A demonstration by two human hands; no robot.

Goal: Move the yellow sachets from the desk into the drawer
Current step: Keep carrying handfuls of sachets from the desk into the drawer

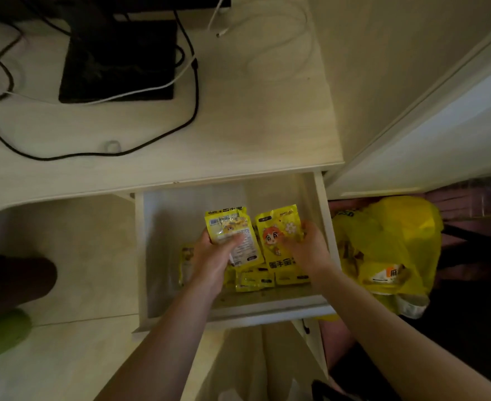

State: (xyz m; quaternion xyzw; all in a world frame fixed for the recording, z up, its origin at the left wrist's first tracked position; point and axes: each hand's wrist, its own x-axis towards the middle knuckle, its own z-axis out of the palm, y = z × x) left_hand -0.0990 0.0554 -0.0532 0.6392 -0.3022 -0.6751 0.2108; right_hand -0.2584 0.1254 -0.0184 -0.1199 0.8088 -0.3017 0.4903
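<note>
Your left hand [213, 256] gripped a yellow sachet [232, 234] at frame centre, over the open drawer [323, 227]; your right hand [306, 247] pinched a second sachet [277, 235] just beside it; more sachets [257, 279] lay on the drawer floor beneath; farther up, the desk [238, 125] carried black cables [93, 153].

both hands [209, 256] curled, gripping

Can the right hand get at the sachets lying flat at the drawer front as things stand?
Probably not freely: the right hand is already holding an upright sachet over the open drawer. The flat sachets lie just below it with nothing covering them, so once it lets go, likely yes.
</note>
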